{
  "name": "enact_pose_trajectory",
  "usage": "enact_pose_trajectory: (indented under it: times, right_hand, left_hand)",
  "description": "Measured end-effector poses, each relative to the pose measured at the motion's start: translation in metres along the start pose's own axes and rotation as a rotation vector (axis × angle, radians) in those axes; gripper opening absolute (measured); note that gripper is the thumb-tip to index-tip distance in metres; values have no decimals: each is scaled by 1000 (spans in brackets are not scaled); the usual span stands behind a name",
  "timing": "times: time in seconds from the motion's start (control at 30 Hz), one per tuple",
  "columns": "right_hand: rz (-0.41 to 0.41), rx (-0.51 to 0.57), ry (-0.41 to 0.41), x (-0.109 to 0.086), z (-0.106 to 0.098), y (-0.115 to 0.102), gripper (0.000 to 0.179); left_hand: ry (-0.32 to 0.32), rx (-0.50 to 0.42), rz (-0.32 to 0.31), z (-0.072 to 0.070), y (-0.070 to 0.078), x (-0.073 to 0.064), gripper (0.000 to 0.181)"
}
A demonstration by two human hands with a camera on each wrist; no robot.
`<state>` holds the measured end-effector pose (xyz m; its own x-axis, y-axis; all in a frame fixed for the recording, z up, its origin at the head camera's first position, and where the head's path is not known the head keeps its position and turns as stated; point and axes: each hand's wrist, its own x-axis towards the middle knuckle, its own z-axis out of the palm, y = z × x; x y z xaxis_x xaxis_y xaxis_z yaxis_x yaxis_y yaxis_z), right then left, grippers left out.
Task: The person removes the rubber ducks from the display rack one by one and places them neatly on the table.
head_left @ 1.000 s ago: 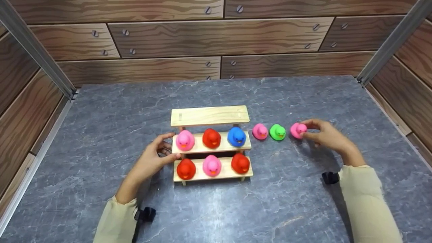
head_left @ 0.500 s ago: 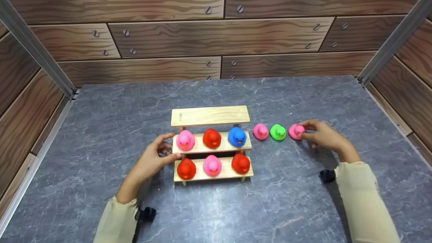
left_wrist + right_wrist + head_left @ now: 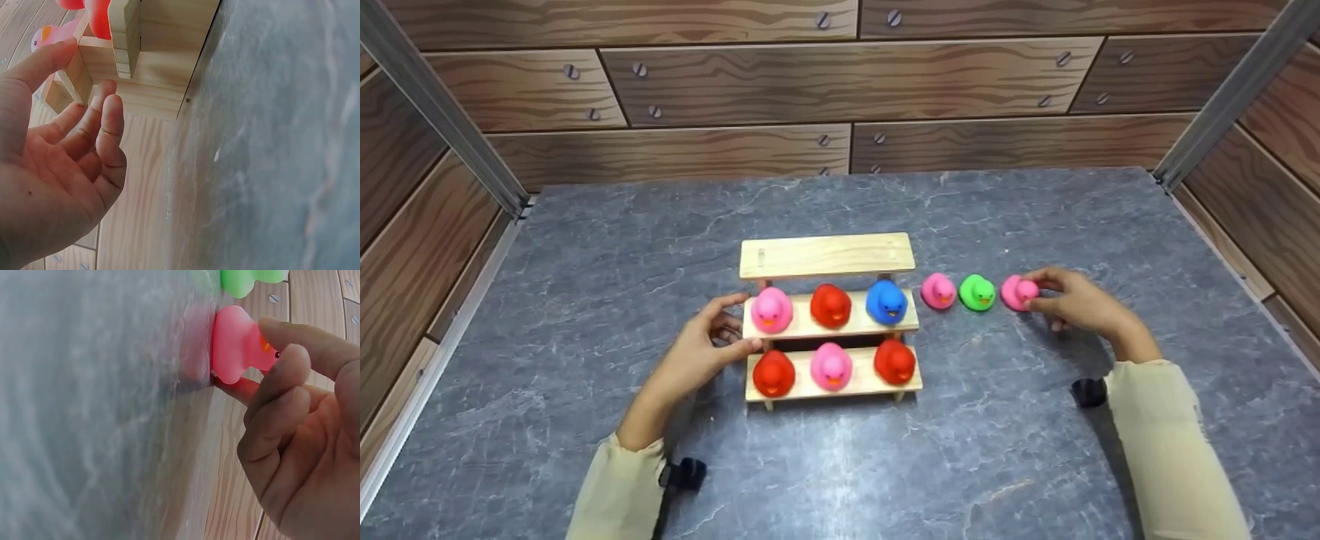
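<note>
A three-tier wooden display stand (image 3: pixel 826 256) stands mid-table in the head view. Its middle step carries a pink duck (image 3: pixel 771 310), a red duck (image 3: pixel 830 306) and a blue duck (image 3: pixel 886 303); the lowest carries a red duck (image 3: pixel 773 374), a pink duck (image 3: pixel 831 367) and a red duck (image 3: pixel 894 362). My left hand (image 3: pixel 701 349) pinches the middle step's left end between thumb and fingers. My right hand (image 3: pixel 1080 302) pinches a small pink rubber duck (image 3: pixel 233 343), its base right at the tabletop. Left of it sit a green duck (image 3: pixel 977 292) and another pink duck (image 3: pixel 938 291).
The grey marbled tabletop (image 3: pixel 840 472) extends around the stand. Wood-patterned panels (image 3: pixel 840 82) rise behind and at both sides, with metal posts (image 3: pixel 457 112) at the back corners. Each wrist wears a black camera (image 3: pixel 684 475).
My right hand has shifted slightly left with the pink duck, closer to the green duck, and has stayed there since half a second ago. My left hand keeps its place on the stand.
</note>
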<state>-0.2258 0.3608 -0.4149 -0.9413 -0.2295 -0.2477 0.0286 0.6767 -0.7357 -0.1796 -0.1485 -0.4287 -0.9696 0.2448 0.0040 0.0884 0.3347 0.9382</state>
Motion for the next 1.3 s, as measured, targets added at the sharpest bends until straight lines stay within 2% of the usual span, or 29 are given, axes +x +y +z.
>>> enact_pose_trajectory:
  times: [0.23, 0.6, 0.9, 1.13, 1.3]
  right_hand:
    - [0, 13, 1, -1, -1, -1, 52]
    - [23, 114, 75, -10, -7, 0, 63]
    - [-52, 164, 120, -15, 0, -6, 59]
    - [-131, 237, 154, -16, 12, -19, 53]
    - [-175, 272, 149, -19, 20, -32, 50]
  left_hand:
    - [0, -8, -3, -1, 0, 1, 64]
    - [-9, -13, -13, -1, 0, -1, 64]
    - [-13, -11, -17, -1, 0, -1, 64]
    - [-8, -11, -12, -1, 1, -1, 64]
    - [-3, -14, -20, 0, 2, -1, 64]
